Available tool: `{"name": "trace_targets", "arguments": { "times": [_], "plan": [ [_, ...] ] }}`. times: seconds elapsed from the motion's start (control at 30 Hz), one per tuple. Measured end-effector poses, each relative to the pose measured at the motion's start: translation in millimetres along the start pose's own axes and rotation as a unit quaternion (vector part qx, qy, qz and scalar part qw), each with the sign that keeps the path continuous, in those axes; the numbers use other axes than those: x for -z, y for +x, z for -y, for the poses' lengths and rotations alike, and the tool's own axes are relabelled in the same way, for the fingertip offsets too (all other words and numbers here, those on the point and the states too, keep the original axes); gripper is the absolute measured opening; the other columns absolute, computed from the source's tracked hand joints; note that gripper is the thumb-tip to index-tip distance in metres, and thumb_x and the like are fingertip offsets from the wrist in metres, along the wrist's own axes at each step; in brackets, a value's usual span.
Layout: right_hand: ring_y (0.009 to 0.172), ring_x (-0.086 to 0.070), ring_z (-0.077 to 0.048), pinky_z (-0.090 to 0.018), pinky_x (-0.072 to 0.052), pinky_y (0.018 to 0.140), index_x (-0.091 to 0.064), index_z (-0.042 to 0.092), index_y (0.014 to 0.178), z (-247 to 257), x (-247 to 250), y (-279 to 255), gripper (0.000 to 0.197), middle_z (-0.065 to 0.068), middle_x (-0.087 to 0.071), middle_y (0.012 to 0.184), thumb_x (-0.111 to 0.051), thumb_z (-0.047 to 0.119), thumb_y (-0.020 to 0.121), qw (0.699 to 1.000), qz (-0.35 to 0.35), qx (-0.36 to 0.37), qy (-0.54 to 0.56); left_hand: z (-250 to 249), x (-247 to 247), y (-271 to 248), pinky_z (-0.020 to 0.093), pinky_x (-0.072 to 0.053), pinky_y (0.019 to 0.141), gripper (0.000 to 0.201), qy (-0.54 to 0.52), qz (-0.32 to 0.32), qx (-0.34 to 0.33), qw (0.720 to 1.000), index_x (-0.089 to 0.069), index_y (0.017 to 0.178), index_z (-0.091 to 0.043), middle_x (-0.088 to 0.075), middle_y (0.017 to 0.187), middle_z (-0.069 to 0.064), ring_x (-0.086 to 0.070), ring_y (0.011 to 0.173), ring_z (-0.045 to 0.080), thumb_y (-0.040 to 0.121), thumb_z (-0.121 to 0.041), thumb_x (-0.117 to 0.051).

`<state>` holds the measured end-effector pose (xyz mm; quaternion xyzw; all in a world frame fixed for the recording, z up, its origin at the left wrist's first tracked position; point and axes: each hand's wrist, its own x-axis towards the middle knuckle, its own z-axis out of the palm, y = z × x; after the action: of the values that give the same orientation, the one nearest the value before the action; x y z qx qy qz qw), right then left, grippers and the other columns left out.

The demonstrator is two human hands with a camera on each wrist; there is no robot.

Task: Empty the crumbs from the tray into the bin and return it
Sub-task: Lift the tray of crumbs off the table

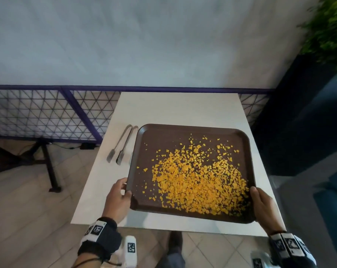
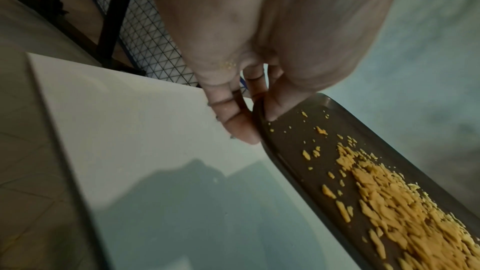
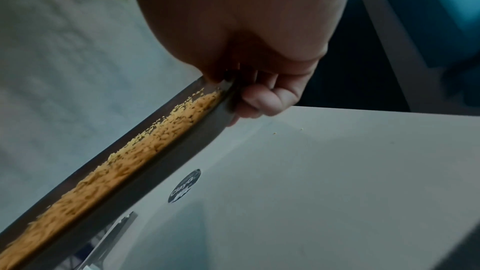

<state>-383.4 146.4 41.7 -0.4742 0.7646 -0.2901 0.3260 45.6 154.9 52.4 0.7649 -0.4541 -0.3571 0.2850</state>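
Head view: my left hand (image 1: pixel 118 198) and right hand (image 1: pixel 264 206) both pinch the tray (image 1: pixel 163 140) rim, so I'd carry it level, keeping the crumbs (image 1: pixel 198 182) off the lower-right edge.

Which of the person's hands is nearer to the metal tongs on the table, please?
Left. The left hand grips the brown tray's left rim, just nearer the viewer than the tongs. The right hand grips the right rim, with the whole tray between it and the tongs.
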Motion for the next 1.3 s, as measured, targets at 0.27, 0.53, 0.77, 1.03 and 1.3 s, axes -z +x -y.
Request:
{"name": "trace_targets", "arguments": {
  "times": [0.27,0.53,0.77,1.03,1.3],
  "plan": [
    [0.077,-0.059,-0.031,-0.037,-0.044,0.066,-0.060,0.009,0.076,3.9,5.1,-99.6,0.039,-0.014,-0.064,0.078,-0.040,0.031,0.102,0.999,0.049,0.007,0.012,51.6,38.6,-103.9,0.031,-0.044,0.081,0.040,-0.028,-0.028,0.002,0.999,-0.051,0.116,-0.031,-0.061,0.111,0.004,-0.061,0.098,0.025,0.095,0.003,-0.055],
    [0.077,-0.068,-0.027,-0.044,-0.056,0.074,-0.068,0.015,0.080,-6.8,-37.9,-176.5,0.078,-0.008,-0.071,0.079,-0.027,0.081,0.080,0.997,0.070,-0.036,0.007,118.1,83.1,-179.9,0.027,-0.041,0.077,0.039,-0.062,-0.050,0.027,0.996,-0.051,0.116,-0.031,-0.060,0.108,-0.002,-0.057,0.097,0.018,0.096,0.002,-0.055],
    [0.079,-0.065,-0.027,-0.034,-0.050,0.063,-0.063,0.015,0.084,17.4,-88.9,-255.7,0.036,-0.010,-0.068,0.078,-0.038,0.034,0.102,0.995,0.098,-0.014,-0.011,203.3,141.9,-216.1,0.028,-0.046,0.078,0.038,-0.071,-0.046,0.075,0.994,-0.052,0.122,-0.034,-0.058,0.113,-0.005,-0.060,0.098,0.015,0.098,-0.004,-0.055],
    [0.092,-0.062,-0.028,-0.035,-0.052,0.067,-0.050,0.021,0.112,6.0,-143.2,-321.0,0.014,-0.011,-0.066,0.099,-0.044,0.021,0.100,0.981,0.189,-0.002,-0.035,290.1,192.5,-259.8,0.034,-0.049,0.080,0.040,-0.047,-0.038,0.120,0.991,-0.055,0.119,-0.034,-0.060,0.114,-0.002,-0.062,0.093,0.017,0.096,-0.002,-0.057],
    [0.097,-0.065,-0.024,-0.030,-0.051,0.074,-0.053,0.020,0.128,-28.5,-169.5,-352.3,0.030,-0.008,-0.069,0.106,-0.042,0.017,0.100,0.944,0.308,-0.047,-0.113,338.5,190.8,-308.5,0.029,-0.041,0.073,0.055,-0.025,-0.048,0.176,0.983,-0.047,0.098,-0.048,-0.059,0.106,0.001,-0.057,0.094,0.020,0.093,0.006,-0.057]
  ]
}}
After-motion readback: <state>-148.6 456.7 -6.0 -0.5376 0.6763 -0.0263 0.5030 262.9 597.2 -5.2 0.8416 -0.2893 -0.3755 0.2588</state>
